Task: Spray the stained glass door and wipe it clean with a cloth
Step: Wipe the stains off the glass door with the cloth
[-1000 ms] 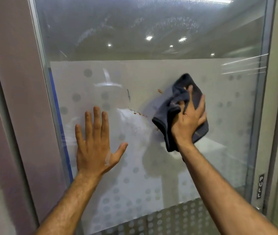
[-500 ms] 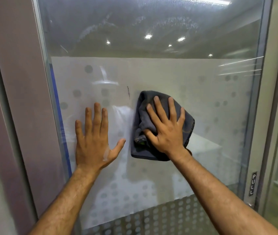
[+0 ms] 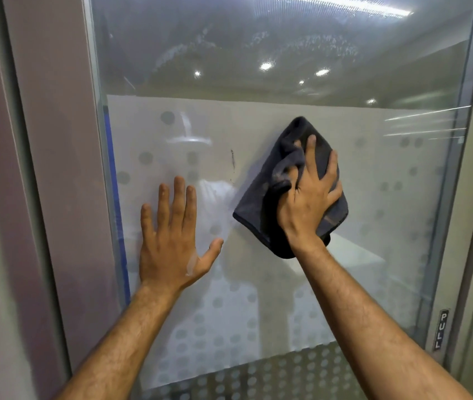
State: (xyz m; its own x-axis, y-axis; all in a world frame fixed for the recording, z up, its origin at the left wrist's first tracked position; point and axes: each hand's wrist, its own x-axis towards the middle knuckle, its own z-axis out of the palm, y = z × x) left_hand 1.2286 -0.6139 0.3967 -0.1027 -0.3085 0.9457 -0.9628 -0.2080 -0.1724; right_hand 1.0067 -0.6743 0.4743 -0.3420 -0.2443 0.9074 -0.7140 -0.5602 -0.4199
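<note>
A glass door (image 3: 374, 212) with a frosted, dotted band fills the view. My right hand (image 3: 309, 203) presses a dark grey cloth (image 3: 264, 209) flat against the glass right of centre, fingers spread and bunching the fabric. A thin dark vertical streak (image 3: 232, 163) shows on the glass just left of the cloth. My left hand (image 3: 171, 241) lies flat on the glass lower left, fingers apart, holding nothing. Dried spray marks (image 3: 229, 44) cloud the clear upper pane. No spray bottle is in view.
A grey wall panel and door frame (image 3: 56, 197) run down the left side. The metal frame on the right carries a small PULL label (image 3: 441, 329). Ceiling lights reflect in the upper glass.
My right hand swept the cloth left over the brown spots, then back up to the right. The brown spots are gone; the dark streak stays. My left hand has stayed in place.
</note>
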